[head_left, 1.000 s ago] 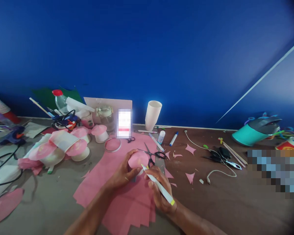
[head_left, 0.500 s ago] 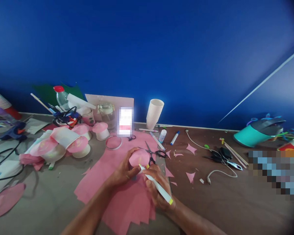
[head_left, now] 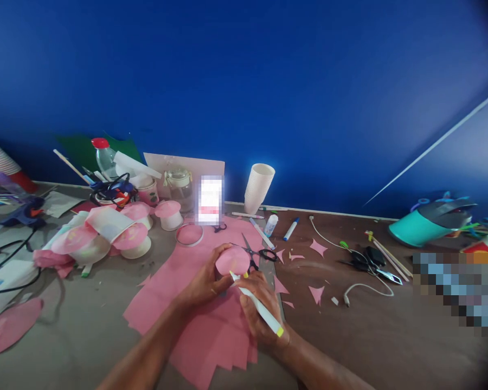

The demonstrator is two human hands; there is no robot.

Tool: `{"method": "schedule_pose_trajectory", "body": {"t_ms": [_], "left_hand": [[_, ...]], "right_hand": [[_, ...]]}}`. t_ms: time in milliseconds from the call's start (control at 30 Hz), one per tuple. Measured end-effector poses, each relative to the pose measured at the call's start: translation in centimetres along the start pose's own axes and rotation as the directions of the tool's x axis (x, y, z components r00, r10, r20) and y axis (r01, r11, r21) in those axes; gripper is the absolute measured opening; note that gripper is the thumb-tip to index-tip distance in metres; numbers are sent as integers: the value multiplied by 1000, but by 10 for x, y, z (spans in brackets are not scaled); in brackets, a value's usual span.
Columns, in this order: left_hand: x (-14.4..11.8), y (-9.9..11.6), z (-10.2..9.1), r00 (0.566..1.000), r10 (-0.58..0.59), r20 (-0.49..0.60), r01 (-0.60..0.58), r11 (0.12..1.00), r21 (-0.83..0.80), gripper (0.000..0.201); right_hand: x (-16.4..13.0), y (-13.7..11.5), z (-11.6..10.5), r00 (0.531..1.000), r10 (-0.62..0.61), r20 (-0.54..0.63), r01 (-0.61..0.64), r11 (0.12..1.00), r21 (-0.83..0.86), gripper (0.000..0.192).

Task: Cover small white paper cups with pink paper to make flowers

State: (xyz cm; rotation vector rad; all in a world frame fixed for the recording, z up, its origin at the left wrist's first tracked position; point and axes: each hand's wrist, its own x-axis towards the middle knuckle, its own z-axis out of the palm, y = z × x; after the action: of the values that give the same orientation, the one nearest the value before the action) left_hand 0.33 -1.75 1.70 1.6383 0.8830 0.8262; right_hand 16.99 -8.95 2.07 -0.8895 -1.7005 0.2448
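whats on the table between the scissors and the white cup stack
In the head view, a pen and a small glue bottle lie between the scissors and the cup stack.

Dim, bluish light overall. Blown-out glare on the phone screen (head_left: 210, 199). Soft focus throughout; corners darken and bend, worst at right. Pixelated patch (head_left: 457, 287) at right.

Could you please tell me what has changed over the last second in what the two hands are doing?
Very little. The right hand still holds the white marker with yellow cap, tip at the pink paper-covered cup, which the left hand keeps gripping. Only the view shifted slightly. The black-handled scissors stayed put.
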Motion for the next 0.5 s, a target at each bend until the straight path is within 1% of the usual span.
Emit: {"method": "schedule_pose_trajectory", "body": {"t_ms": [100,233,500], "left_hand": [[0,3,0,1000,-2,-1,2,1000,-10,68],[1,6,0,999,34,-8,-34,999,-5,67],[2,3,0,1000,21,1,-21,1000,-7,68]], "right_hand": [[-1,0,-4,1000,7,18,-7,1000,-1,21],[-1,-1,-9,1000,6,21,-6,1000,1,22],[1,-2,-4,1000,-17,15,17,1000,8,22]]}}
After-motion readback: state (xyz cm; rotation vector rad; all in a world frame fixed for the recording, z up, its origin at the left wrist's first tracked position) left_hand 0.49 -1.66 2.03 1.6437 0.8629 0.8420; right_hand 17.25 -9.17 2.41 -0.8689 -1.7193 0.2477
